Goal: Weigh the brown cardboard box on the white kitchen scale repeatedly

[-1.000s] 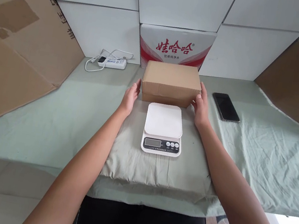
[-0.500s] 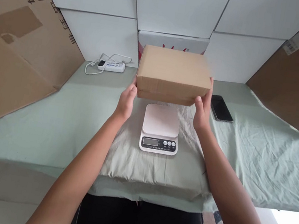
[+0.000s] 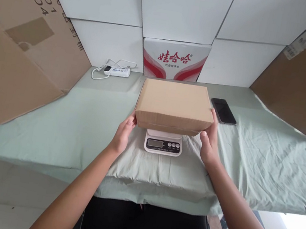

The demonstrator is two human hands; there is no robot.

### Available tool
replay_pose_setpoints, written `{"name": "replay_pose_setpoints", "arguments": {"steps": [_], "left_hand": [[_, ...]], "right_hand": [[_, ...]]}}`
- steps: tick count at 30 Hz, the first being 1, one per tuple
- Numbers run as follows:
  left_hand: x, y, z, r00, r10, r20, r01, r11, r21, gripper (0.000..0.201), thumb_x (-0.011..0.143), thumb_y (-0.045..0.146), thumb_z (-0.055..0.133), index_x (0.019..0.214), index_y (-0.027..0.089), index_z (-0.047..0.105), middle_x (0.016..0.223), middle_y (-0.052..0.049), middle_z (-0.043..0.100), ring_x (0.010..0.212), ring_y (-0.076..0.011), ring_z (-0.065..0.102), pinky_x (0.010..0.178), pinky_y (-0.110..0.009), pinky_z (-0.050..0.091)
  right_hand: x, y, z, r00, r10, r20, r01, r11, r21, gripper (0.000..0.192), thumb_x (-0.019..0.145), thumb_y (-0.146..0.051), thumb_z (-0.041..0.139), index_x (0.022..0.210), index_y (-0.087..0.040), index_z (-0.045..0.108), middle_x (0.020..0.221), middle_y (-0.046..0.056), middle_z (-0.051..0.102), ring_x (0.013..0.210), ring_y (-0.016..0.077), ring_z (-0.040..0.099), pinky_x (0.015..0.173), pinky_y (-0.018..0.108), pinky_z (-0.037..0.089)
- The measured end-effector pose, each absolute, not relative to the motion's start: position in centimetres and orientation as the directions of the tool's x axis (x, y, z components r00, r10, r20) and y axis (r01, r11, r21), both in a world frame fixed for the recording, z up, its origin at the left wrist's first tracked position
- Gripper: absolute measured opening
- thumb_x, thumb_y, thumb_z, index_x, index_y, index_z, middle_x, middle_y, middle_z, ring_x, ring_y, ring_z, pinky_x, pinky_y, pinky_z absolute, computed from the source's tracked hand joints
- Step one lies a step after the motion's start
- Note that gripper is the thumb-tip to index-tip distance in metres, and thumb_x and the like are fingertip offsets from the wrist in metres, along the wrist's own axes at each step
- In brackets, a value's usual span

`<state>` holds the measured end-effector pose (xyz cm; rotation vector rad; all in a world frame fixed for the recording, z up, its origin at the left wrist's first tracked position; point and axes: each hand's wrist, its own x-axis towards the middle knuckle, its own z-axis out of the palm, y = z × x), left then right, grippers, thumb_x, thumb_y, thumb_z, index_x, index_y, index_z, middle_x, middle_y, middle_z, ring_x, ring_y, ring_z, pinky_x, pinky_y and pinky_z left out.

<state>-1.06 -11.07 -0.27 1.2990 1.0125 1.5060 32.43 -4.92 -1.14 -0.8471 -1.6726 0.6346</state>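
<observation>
The cardboard box (image 3: 175,105) is already placed over the scale (image 3: 163,144), yet it is gripped at both ends by the left hand (image 3: 123,135) and right hand (image 3: 210,141), not released.

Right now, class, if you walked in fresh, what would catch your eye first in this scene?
First, the brown cardboard box at the centre, held at its ends by the left hand and right hand, over the white kitchen scale. Behind it, a white carton with red lettering stands against the wall. A dark phone lies on the green cloth, right of the box.
</observation>
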Motion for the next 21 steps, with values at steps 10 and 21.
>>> {"name": "replay_pose_setpoints", "arguments": {"steps": [10,21], "left_hand": [[-1.4,-11.6,0.0,-0.083,0.957,0.277,-0.103,-0.285,0.953,0.08,0.109,0.08,0.056,0.172,0.031,0.063,0.192,-0.007,0.047,0.184,-0.0379,0.036,0.151,-0.056,0.033],[-1.0,-11.6,3.9,-0.062,0.945,0.32,-0.094,-0.325,0.941,0.088,0.104,0.088,0.055,0.169,0.028,0.066,0.187,-0.009,0.055,0.182,-0.0419,0.039,0.15,-0.057,0.035]], "right_hand": [[33.3,-5.0,-1.0,-0.113,0.807,0.58,0.183,0.591,-0.786,0.08,0.112,-0.076,0.055,0.185,-0.051,0.032,0.182,0.006,0.058,0.157,0.0382,0.068,0.129,0.068,0.061],[32.4,-4.9,2.2,-0.133,0.782,0.609,0.189,0.623,-0.759,0.082,0.106,-0.085,0.054,0.181,-0.06,0.032,0.192,-0.006,0.041,0.177,0.0442,0.046,0.138,0.074,0.054]]}}
